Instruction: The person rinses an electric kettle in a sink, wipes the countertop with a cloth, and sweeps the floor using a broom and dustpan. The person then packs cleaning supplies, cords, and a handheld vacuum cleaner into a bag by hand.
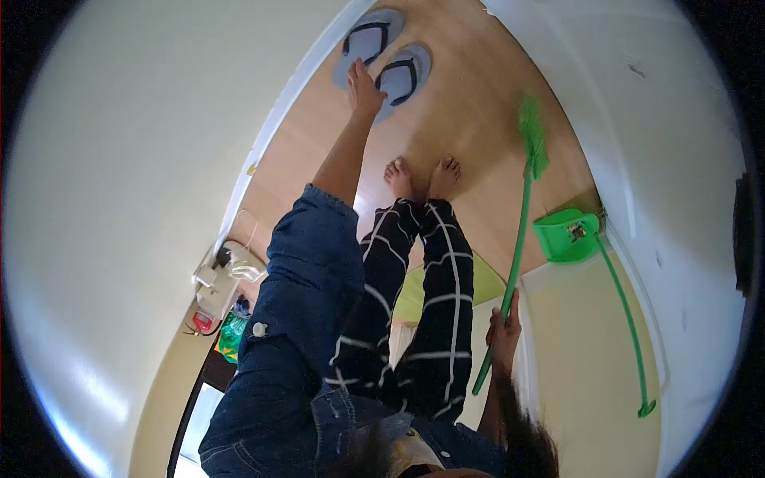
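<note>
My right hand (504,338) is closed around the handle of a green broom (520,231). The broom slants across the right side of the head view, its green bristles at the far end. My left hand (365,92) stretches forward with fingers extended, over or beside a pair of grey flip-flops with black straps. One flip-flop (373,33) lies farther off against the left wall; the other flip-flop (409,73) is just right of my fingers. Whether my hand touches them I cannot tell. A green long-handled dustpan (562,248) with some debris inside rests near the right wall.
Wood-look floor (478,103) runs between the left wall (159,143) and a white surface (669,143) on the right. A yellow-green mat (488,283) lies behind my bare feet. At the left, a power strip (217,295) with plugs and cords sits near a green packet (231,336).
</note>
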`<state>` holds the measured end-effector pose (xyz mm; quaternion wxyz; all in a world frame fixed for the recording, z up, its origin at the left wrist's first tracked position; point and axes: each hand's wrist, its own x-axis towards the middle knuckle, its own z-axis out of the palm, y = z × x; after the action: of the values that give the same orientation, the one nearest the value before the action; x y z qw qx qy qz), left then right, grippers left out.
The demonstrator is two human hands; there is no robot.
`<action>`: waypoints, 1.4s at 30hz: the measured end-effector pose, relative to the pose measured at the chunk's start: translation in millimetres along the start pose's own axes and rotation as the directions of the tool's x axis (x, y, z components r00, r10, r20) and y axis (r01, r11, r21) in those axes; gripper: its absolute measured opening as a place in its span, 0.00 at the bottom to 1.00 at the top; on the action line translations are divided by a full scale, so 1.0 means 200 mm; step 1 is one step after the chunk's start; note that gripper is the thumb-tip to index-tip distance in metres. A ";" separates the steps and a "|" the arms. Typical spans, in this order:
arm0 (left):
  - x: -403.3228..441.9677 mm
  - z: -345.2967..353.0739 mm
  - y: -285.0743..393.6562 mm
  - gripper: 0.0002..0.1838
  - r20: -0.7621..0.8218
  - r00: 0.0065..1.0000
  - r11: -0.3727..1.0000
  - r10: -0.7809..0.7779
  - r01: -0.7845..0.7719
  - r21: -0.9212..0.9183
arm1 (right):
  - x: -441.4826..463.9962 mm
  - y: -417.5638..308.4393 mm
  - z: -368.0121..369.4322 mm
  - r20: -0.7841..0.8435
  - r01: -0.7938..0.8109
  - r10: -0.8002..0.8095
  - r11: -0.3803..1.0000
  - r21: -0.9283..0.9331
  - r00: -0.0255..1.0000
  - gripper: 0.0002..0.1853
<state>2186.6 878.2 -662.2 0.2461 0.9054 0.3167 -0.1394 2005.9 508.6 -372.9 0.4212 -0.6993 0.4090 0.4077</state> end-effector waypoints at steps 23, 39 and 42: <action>-0.34 0.57 -0.31 0.11 0.312 0.848 0.734 0.428 -0.528 0.428 | 0.58 -1.00 0.74 0.288 0.621 -0.564 0.583 -0.525 0.774 0.30; -1.55 -0.56 -0.61 0.12 0.224 0.936 0.956 -0.273 0.290 -0.043 | 0.64 -1.15 1.01 0.251 0.642 -0.591 0.700 -0.312 0.767 0.16; -1.89 -0.72 -0.70 0.11 0.165 0.913 0.910 -0.374 0.395 -0.124 | 0.65 -0.81 1.32 0.198 0.593 -0.773 0.268 -0.760 0.602 0.28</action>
<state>1823.7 859.6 -436.2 0.3045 0.7915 0.4810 -0.2223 2137.7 772.3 -532.6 0.1694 -0.9504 -0.1075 0.2376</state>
